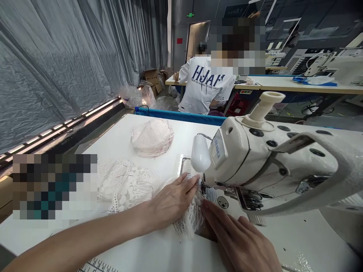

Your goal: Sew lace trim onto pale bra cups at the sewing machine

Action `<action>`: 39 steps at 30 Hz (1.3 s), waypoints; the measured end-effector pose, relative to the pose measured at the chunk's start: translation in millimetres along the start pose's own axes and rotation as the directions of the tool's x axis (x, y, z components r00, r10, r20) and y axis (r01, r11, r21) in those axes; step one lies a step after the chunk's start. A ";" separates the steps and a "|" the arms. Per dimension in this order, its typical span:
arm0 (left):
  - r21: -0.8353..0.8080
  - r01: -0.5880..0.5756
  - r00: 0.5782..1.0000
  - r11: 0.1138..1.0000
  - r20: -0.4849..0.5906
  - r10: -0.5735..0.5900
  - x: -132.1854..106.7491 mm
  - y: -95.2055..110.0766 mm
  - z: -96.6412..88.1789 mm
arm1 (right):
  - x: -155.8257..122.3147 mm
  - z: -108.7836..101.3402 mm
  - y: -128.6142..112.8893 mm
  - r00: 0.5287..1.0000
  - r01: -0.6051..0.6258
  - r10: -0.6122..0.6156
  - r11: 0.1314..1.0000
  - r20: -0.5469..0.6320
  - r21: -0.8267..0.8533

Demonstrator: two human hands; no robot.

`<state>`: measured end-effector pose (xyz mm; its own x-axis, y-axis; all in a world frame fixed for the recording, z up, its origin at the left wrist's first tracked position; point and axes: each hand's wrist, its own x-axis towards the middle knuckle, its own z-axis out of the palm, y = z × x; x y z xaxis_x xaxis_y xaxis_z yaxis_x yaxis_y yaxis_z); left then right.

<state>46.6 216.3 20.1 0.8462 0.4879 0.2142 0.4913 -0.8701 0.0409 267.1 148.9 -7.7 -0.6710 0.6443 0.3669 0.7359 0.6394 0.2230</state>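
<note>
My left hand (172, 200) lies flat with fingers stretched out on a strip of white lace (190, 218), fingertips close to the needle area of the white sewing machine (272, 158). My right hand (241, 241) rests flat on the same lace from the near side, fingers pointing at the presser foot. The lace runs between both hands toward the needle plate (185, 165). The needle itself is hidden behind the machine head.
A heap of white lace pieces (124, 183) lies left of my hands, and a rounded pile (153, 138) sits farther back on the white table (113, 139). A person in a white printed shirt (205, 85) sits ahead at another bench. Grey plastic curtain (70, 56) hangs left.
</note>
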 end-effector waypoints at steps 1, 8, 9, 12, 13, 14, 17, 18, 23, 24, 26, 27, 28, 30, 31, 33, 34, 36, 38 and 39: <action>0.005 -0.004 1.000 1.000 -0.004 0.004 0.0 0.0 -0.1 | -0.1 -0.1 0.3 1.000 0.006 -0.006 1.000 -0.002 -0.010; 0.021 -0.012 0.999 1.000 -0.031 0.012 1.9 1.7 -2.5 | -1.7 1.1 2.1 0.999 0.027 -0.026 0.999 0.018 -0.029; 0.018 -0.008 0.999 1.000 -0.034 0.009 2.0 1.4 -2.8 | -1.7 1.3 2.1 1.000 0.025 -0.024 0.999 0.020 -0.029; 0.014 -0.001 0.999 1.000 -0.036 0.002 1.7 0.3 -2.8 | -1.0 0.7 1.6 1.000 0.016 -0.015 1.000 0.027 -0.022; 0.015 0.000 0.999 1.000 -0.042 0.001 1.6 0.3 -2.7 | -0.8 0.1 1.3 0.999 0.009 -0.008 1.000 0.032 -0.017; 0.014 0.000 0.998 1.000 -0.063 0.001 1.5 0.6 -2.6 | -0.6 -0.6 1.0 0.999 -0.003 0.003 1.000 0.034 -0.014; -0.014 0.016 0.982 1.000 -0.186 -0.018 1.7 5.0 -3.2 | -0.5 -2.6 0.4 0.999 -0.023 0.023 1.000 0.038 -0.007; -0.028 0.019 0.974 0.999 -0.224 -0.025 1.9 7.4 -3.6 | -0.5 -2.9 0.3 0.999 -0.022 0.022 1.000 0.035 -0.008; -0.038 0.015 0.972 0.999 -0.233 -0.024 2.8 18.9 -2.5 | 1.2 -2.7 1.0 1.000 0.014 -0.014 1.000 0.024 -0.013; -0.029 0.016 0.973 0.999 -0.229 -0.022 2.8 20.0 -1.5 | 1.8 -2.5 1.2 1.000 0.016 -0.015 1.000 0.020 -0.013; -0.009 0.021 0.973 1.000 -0.229 -0.023 2.7 21.3 0.5 | 3.1 -1.9 1.1 1.000 0.013 -0.013 1.000 0.011 -0.015; 0.000 0.024 0.973 1.000 -0.229 -0.024 2.6 21.6 1.3 | 3.6 -1.7 1.0 1.000 0.010 -0.010 1.000 0.006 -0.015; 0.008 0.026 0.973 1.000 -0.228 -0.024 2.6 21.9 1.7 | 4.0 -1.4 0.7 1.000 0.009 -0.009 1.000 0.001 -0.016; 0.019 0.028 0.974 0.999 -0.227 -0.023 2.4 22.3 1.9 | 4.2 -0.8 0.2 1.000 0.007 -0.007 1.000 -0.005 -0.017; 0.023 0.027 0.974 0.999 -0.226 -0.021 2.4 22.5 1.7 | 4.0 -0.5 0.0 1.000 0.002 -0.002 1.000 -0.002 -0.017; 0.032 0.025 0.974 0.999 -0.227 -0.017 2.3 22.5 1.7 | 2.9 0.4 -0.2 1.000 -0.004 0.004 1.000 0.009 -0.017; 0.034 0.024 0.973 0.999 -0.228 -0.016 2.4 22.4 1.8 | 2.2 0.9 -0.1 1.000 -0.006 0.006 1.000 0.014 -0.018; 0.038 0.026 0.973 0.999 -0.232 -0.016 2.5 22.3 2.5 | 1.1 2.0 0.2 1.000 -0.006 0.006 1.000 0.006 -0.020; 0.044 0.026 0.972 0.999 -0.236 -0.015 2.9 22.3 3.5 | 0.4 2.7 0.5 1.000 -0.005 0.005 1.000 -0.008 -0.016; 0.047 0.027 0.971 0.999 -0.239 -0.015 3.1 22.4 3.9 | 0.2 2.9 0.7 1.000 -0.005 0.005 1.000 -0.011 -0.011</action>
<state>61.1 198.6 17.9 0.7652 0.4699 0.4402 0.5231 -0.8523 0.0004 267.2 150.7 -10.1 -0.6660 0.6430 0.3782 0.7405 0.6314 0.2304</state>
